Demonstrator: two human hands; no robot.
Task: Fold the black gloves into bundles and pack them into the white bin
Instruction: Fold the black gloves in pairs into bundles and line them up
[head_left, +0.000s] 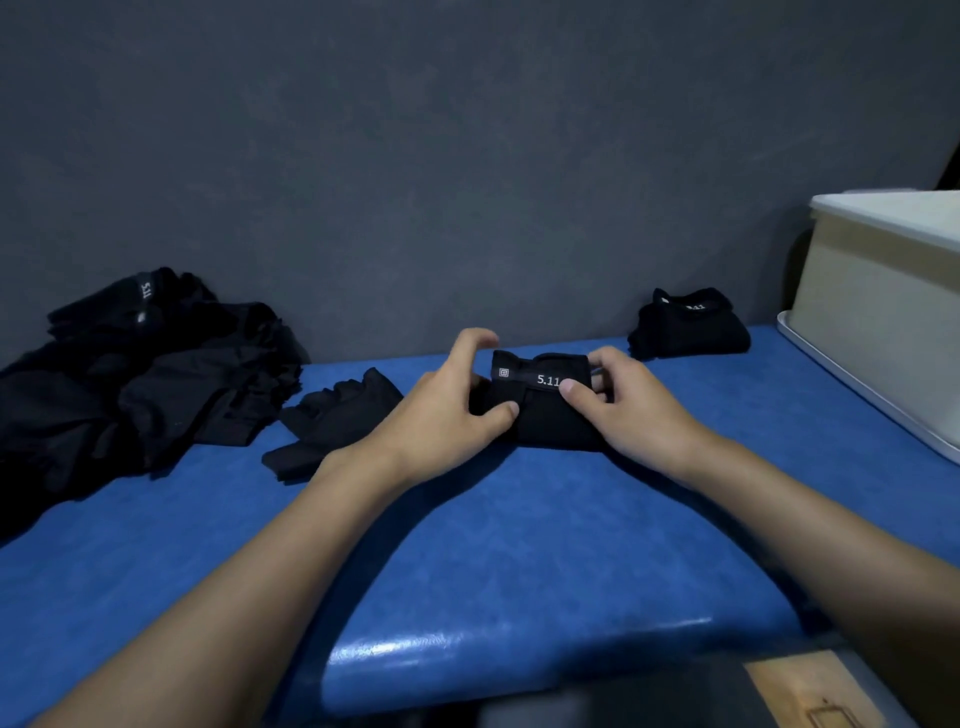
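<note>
Thumb and fingers of the right hand (628, 410) pinch the right end of a black glove bundle (550, 423) at the middle of the blue counter (519, 545). The thumb tip lies on the bundle's wrist strap (535, 378). The left hand (457, 410) cups the bundle's left end, its thumb pressed across the near face and its fingers arched over the far edge. White lettering on the strap reads "5.11", with a small square logo to its left.

Just left of the left hand lies one loose glove (332, 421), flat and fingerless. Farther left, against the grey wall (467, 156), is a heap of gloves (145, 384), too tangled to count; one strap at its far top also shows "5.11", turned on end.

On the far right of the counter sits a second bundle (691, 327), apart from the hands, its white lettering too small to read. That makes two bundles in view: one held, one set down.

Right of it stands the single white bin (883, 291), its rim above the counter, resting on a white tray (857, 384) that runs along the counter's right edge. What the bin holds cannot be seen.
</note>
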